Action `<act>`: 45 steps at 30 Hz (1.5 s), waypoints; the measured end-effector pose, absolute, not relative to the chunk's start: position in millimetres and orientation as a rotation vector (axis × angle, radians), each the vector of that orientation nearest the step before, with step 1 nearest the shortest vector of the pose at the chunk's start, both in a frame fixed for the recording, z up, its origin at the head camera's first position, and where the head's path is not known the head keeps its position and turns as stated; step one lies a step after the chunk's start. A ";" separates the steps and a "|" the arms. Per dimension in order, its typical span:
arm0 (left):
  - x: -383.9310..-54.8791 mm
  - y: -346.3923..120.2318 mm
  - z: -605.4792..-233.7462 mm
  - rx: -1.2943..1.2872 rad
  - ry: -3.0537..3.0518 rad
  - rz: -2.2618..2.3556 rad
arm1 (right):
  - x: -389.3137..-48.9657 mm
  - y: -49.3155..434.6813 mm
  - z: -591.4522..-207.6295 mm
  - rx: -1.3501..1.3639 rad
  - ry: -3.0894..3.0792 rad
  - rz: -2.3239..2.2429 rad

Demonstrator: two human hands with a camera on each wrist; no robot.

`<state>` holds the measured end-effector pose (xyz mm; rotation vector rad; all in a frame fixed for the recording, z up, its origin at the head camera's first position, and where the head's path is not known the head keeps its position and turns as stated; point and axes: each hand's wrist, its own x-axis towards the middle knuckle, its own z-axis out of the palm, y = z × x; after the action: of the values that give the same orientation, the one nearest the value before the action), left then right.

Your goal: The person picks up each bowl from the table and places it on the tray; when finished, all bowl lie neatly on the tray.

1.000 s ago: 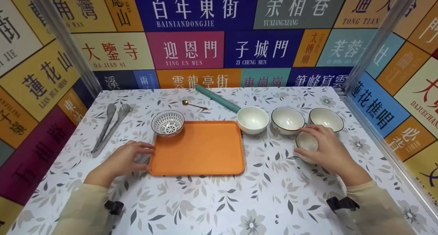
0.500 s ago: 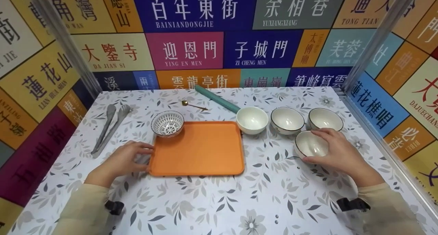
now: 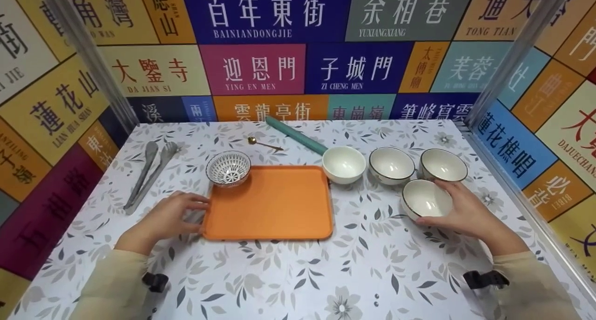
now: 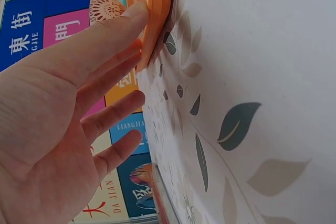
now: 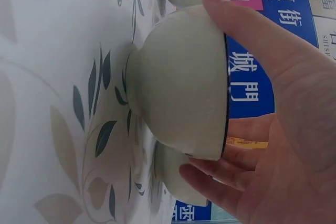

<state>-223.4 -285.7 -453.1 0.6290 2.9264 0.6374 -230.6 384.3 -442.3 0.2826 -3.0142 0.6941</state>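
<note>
In the head view my right hand (image 3: 468,213) is at the right side of a cream bowl with a dark rim (image 3: 426,199). The right wrist view shows the thumb at one side of this bowl (image 5: 184,82) and loosely bent fingers at the other, close to the rim. The bowl stands upright with its foot on the cloth. My left hand (image 3: 170,217) is at the left edge of an orange tray (image 3: 274,208), fingers spread. Its thumb overlaps the tray's edge (image 4: 157,19) in the left wrist view; the other fingers hold nothing. A black-and-white patterned bowl (image 3: 228,169) sits over the tray's far left corner.
A plain white bowl (image 3: 343,165) and two dark-rimmed bowls, one in the middle (image 3: 391,165) and one farther right (image 3: 442,165), stand behind. A green rod (image 3: 295,134), a small gold spoon (image 3: 264,144) and grey utensils (image 3: 149,175) lie on the floral cloth (image 3: 260,282). Printed walls surround it.
My right hand has drawn back to the right from over the dark-rimmed bowl, uncovering more of its inside. The bowl stays in nearly the same place. My left hand and the tray are unmoved.
</note>
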 end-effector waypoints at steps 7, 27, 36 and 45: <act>-224.3 -286.8 -454.9 0.635 2.933 0.647 | -231.9 384.9 -446.8 0.246 -2.970 0.746; -223.1 -290.4 -456.0 0.648 2.932 0.644 | -223.4 327.6 -447.0 0.447 -2.810 0.806; -226.5 -288.1 -457.7 0.658 2.913 0.663 | -226.8 288.5 -448.2 0.582 -2.800 0.895; -229.6 -291.1 -459.4 0.726 2.904 0.670 | -233.3 235.9 -447.5 0.678 -2.796 0.964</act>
<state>-229.6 -291.1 -459.4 0.7263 2.9045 0.6697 -233.3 235.9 -447.5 0.6782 -2.7960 0.9642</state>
